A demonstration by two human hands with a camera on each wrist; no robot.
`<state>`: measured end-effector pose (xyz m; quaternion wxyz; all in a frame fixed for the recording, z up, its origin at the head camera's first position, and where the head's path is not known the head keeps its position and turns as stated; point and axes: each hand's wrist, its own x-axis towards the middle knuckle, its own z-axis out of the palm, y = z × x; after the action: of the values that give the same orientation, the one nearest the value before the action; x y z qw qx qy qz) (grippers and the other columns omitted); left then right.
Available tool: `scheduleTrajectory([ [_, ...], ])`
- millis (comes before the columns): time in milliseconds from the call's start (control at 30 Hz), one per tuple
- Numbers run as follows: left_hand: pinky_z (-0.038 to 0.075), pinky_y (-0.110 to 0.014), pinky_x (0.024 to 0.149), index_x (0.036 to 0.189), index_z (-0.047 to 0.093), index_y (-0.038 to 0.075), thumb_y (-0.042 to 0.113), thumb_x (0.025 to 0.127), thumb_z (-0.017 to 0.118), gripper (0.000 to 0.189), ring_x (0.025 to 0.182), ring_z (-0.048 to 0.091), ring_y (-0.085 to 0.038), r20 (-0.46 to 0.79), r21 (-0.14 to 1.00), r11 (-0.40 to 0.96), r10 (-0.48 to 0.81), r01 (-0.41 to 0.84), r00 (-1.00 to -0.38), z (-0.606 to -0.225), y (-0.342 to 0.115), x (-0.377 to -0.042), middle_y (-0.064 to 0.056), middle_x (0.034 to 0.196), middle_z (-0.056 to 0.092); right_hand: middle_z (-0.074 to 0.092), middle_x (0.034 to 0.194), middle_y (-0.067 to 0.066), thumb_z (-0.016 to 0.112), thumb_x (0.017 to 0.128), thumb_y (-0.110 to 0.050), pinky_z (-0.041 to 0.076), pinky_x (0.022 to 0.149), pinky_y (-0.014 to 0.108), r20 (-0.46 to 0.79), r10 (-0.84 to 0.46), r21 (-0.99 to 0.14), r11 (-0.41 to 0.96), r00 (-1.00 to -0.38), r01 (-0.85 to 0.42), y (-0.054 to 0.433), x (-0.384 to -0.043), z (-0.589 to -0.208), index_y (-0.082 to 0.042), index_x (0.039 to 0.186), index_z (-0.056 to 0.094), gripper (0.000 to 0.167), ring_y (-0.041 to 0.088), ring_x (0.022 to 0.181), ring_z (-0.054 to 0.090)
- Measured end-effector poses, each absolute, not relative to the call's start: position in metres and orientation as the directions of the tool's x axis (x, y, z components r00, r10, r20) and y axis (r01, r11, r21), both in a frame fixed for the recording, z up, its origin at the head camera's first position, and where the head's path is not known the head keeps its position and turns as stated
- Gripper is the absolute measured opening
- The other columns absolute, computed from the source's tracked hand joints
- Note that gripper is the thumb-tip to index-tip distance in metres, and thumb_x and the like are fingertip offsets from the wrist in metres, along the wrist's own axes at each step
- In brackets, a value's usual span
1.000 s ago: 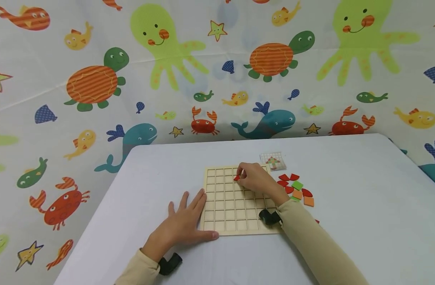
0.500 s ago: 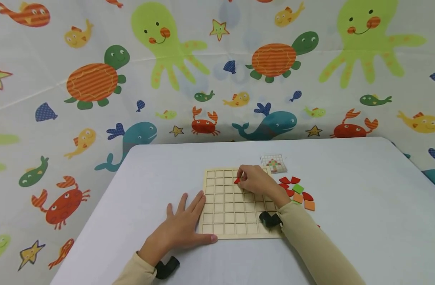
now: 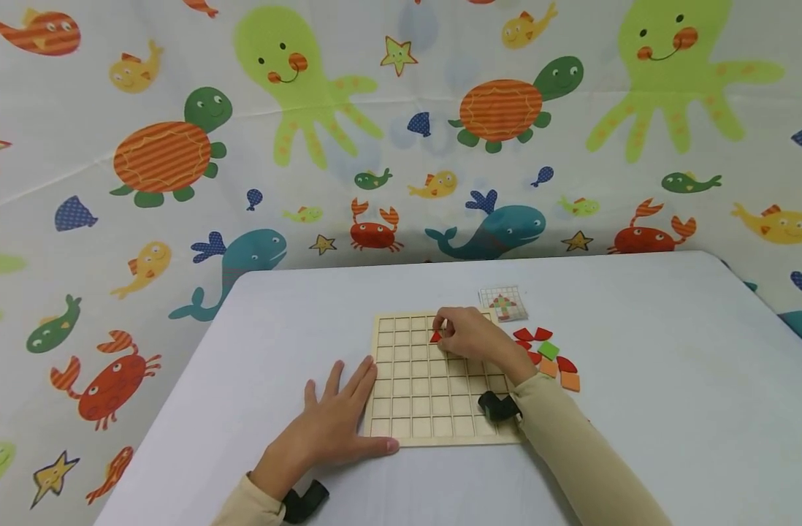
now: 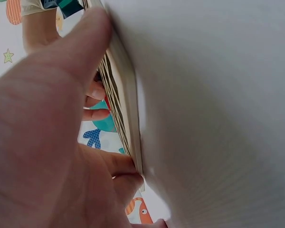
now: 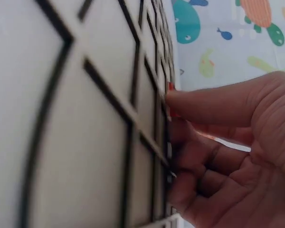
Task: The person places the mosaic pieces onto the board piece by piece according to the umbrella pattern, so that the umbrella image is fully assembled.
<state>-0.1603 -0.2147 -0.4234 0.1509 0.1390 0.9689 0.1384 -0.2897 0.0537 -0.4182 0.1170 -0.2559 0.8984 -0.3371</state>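
A square wooden grid board (image 3: 421, 387) lies on the white table, its cells divided by thin raised strips. My left hand (image 3: 338, 424) spreads its straight fingers against the board's left edge, with the thumb at the near left corner; the left wrist view shows fingertips touching the board's side (image 4: 128, 95). Over the far part of the board, my right hand (image 3: 470, 334) pinches a small red piece (image 3: 435, 337) between thumb and fingers, right at the grid. Only a sliver of that red piece (image 5: 171, 86) shows past the thumb in the right wrist view.
Right of the board lie several loose flat pieces: red quarter-round ones (image 3: 567, 364), a green square (image 3: 548, 351) and orange squares (image 3: 570, 381). The right sleeve (image 3: 585, 446) partly covers them. A card with a coloured grid pattern (image 3: 504, 302) lies at the board's far right corner.
Both hands keep nearly the same places, the right still pinching the red piece at the grid. The head view has shifted slightly, and the right sleeve now covers a green piece that showed earlier.
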Motion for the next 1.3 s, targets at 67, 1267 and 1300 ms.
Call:
scheduleTrajectory([
  [67, 0.01, -0.088, 0.111, 0.171, 0.025, 0.008, 0.08, 0.081, 0.076, 0.126, 0.159, 0.01, -0.053, -0.252, 0.306, 0.924, 0.312, 0.231, -0.916, -0.423, -0.215, -0.16, -0.007, 0.179, 0.017, 0.064, 0.084, 0.001, 0.073, 0.098, -0.007, 0.051, 0.073, 0.034, -0.046, -0.557, -0.668, 0.634, -0.829, -0.389, 0.057, -0.288, -0.411, -0.001, 0.124, 0.068, 0.027, 0.017, 0.074, 0.058],
  [1267, 0.008, -0.088, 0.11, 0.171, 0.025, 0.009, 0.08, 0.08, 0.076, 0.126, 0.159, 0.008, -0.053, -0.258, 0.303, 0.923, 0.319, 0.237, -0.912, -0.425, -0.217, -0.158, -0.007, 0.179, 0.016, 0.067, 0.107, 0.008, 0.071, 0.103, -0.025, 0.057, 0.086, 0.043, -0.213, -0.347, -0.6, 0.784, -0.913, -0.158, 0.226, -0.282, -0.403, 0.001, 0.126, 0.067, 0.034, 0.027, 0.101, 0.061],
  [1300, 0.008, -0.088, 0.11, 0.171, 0.025, 0.009, 0.08, 0.08, 0.076, 0.126, 0.159, 0.008, -0.053, -0.256, 0.304, 0.922, 0.321, 0.239, -0.912, -0.425, -0.217, -0.159, -0.006, 0.179, 0.016, 0.067, 0.108, 0.008, 0.07, 0.104, -0.025, 0.057, 0.087, 0.044, -0.21, -0.348, -0.601, 0.783, -0.914, -0.16, 0.227, -0.282, -0.404, 0.0, 0.126, 0.067, 0.034, 0.028, 0.101, 0.061],
])
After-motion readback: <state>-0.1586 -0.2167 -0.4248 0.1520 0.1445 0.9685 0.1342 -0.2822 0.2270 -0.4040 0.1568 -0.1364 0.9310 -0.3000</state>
